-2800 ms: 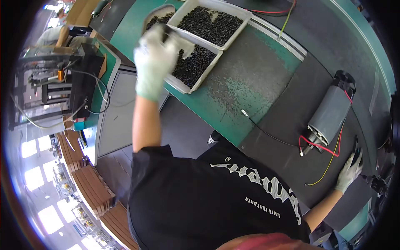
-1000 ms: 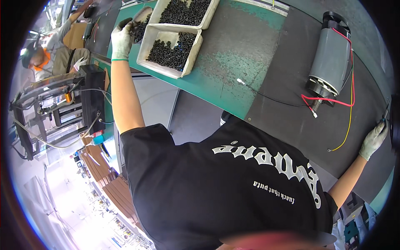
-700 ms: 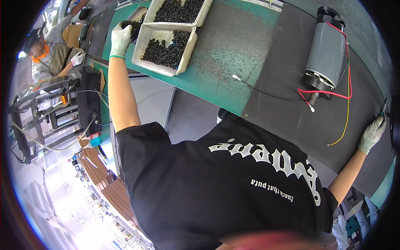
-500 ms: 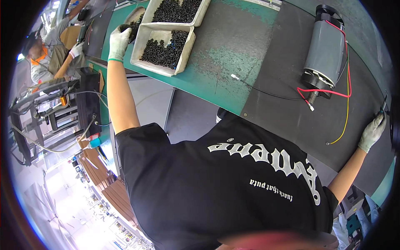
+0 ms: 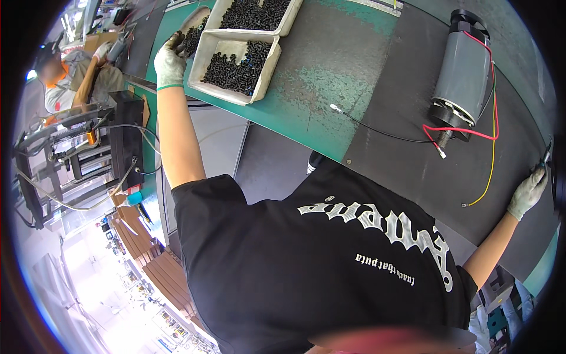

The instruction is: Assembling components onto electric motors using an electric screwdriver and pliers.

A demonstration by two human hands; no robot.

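Observation:
My left hand [image 5: 170, 66], in a white glove with dark-stained fingertips, is at the small tray [image 5: 187, 21] of black screw-like parts [image 5: 194, 39] at the far left. Its fingers are curled together beside these parts; what is between them, if anything, is too small to make out. To its right stand two pale bins [image 5: 270, 74] filled with small black screw-like pieces [image 5: 234, 72]. At the far right edge my right hand [image 5: 526, 193], also gloved, is closed round a slim hand tool with a metal tip [image 5: 549, 154]; the picture's dark rim partly hides it.
A grey cylindrical motor [image 5: 461, 74] lies on the dark mat [image 5: 401, 106], with red, yellow and black wires [image 5: 386, 135] spreading from it. The worn green bench [image 5: 318, 88] ends close to my body. Another person [image 5: 73, 79] works at the far left, past a black machine frame [image 5: 127, 138].
My left hand has drawn back slightly from the pile in the small tray, showing more of its parts. The tool in my right hand has tilted a little. The other person's arm has moved.

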